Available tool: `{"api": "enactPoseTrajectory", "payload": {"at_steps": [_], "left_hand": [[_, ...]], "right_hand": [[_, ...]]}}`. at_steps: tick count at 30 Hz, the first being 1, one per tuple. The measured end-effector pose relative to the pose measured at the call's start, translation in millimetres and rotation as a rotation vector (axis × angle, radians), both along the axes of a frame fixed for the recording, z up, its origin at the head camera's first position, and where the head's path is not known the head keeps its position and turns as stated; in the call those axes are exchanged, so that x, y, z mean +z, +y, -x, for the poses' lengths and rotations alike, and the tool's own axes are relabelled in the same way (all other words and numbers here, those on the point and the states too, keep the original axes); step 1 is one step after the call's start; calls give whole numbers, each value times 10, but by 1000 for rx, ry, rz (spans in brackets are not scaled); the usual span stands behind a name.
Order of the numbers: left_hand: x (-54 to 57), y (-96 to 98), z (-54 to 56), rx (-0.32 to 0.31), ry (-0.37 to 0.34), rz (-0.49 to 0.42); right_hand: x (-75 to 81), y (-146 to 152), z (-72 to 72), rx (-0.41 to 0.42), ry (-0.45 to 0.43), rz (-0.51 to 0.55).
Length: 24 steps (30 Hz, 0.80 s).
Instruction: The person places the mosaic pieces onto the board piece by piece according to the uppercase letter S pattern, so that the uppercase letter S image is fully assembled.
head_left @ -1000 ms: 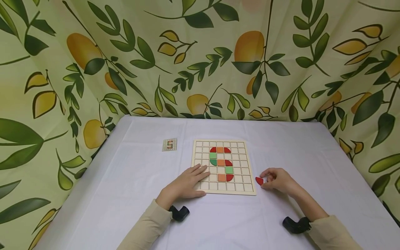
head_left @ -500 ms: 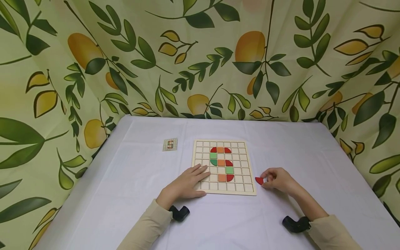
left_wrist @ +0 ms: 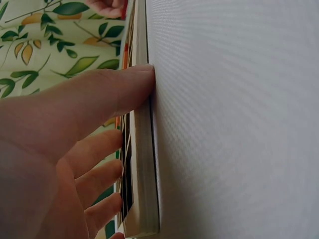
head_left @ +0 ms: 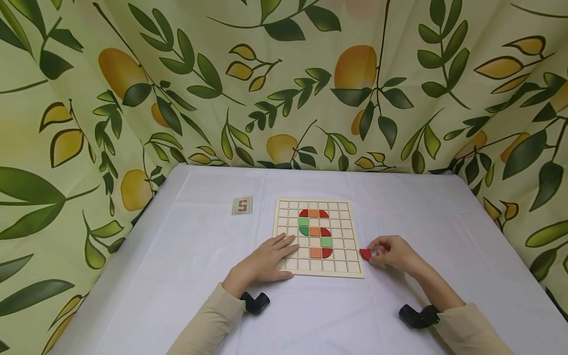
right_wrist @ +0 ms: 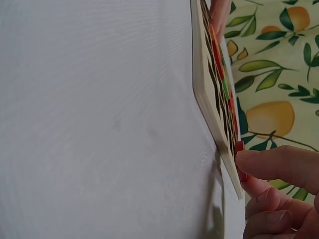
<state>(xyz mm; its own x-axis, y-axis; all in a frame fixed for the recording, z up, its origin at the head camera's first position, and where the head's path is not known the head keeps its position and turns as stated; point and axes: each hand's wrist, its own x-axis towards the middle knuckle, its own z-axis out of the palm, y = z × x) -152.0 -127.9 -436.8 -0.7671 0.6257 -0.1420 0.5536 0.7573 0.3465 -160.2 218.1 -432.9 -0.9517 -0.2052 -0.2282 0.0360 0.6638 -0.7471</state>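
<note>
A wooden grid board [head_left: 341, 266] lies flat on the table, with red, orange and green tiles set in an S shape. My left hand [head_left: 266, 259] rests on its left front corner, fingers spread over the squares; in the left wrist view the thumb [left_wrist: 124, 87] lies along the board's front edge. Just off the board's right edge, my right hand [head_left: 392, 254] pinches a red quarter-circle tile [head_left: 366, 254] between thumb and fingers. The right wrist view shows that red tile [right_wrist: 241, 159] edge-on at the fingertips, with the board behind.
Behind the board to the left lies a small pattern card [head_left: 241, 205] showing a similar coloured figure. A white cloth [head_left: 177, 246] covers the table, and a leaf-and-fruit patterned curtain [head_left: 284, 98] hangs behind it. Each wrist carries a black device [head_left: 419, 316].
My right hand has shifted slightly left with the red quarter-circle tile, which has turned a little and come closer to the board's edge. The left hand stays in place.
</note>
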Motion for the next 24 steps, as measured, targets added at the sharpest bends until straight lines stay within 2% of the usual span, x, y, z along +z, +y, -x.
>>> {"api": "enactPoseTrajectory", "payload": {"at_steps": [8,24], "left_hand": [[-12,-6,2,1,2,5],[2,6,-4,6,-4,-2]], "right_hand": [[56,-103,19,28,-4,38],[56,-298,57,42,12,56]]}}
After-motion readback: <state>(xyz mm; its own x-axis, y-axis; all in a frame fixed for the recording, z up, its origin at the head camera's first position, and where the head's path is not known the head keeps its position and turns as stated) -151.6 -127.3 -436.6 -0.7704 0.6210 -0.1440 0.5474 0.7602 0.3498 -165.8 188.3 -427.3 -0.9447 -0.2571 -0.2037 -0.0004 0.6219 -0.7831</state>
